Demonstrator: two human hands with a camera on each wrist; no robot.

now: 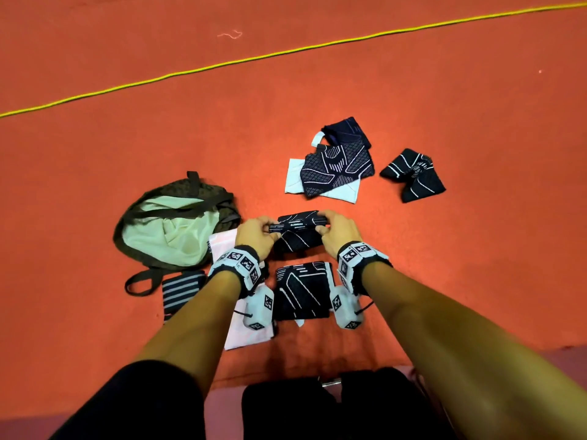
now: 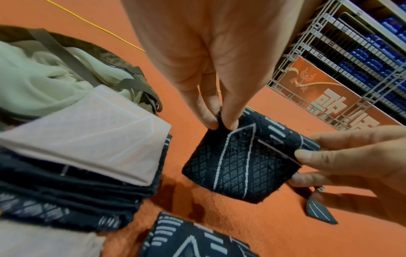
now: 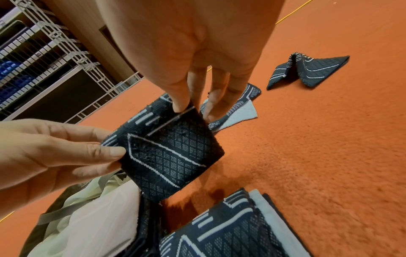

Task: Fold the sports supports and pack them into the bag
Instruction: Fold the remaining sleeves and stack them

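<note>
Close to me a folded support (image 1: 301, 292) lies flat on the orange floor (image 1: 444, 265). Just past it, my left hand (image 1: 254, 231) and right hand (image 1: 338, 231) each pinch one top corner of a dark support (image 1: 297, 233), so it hangs between them, stretched left to right. The open bag (image 1: 171, 230) lies to the left, right beside my left hand, and more supports (image 1: 336, 168) wait farther off on the right.

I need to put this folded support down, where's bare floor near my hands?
Bare carpet lies right of the folded support, and between the yellow cord and the bag. Left is crowded: bag, striped band.
</note>
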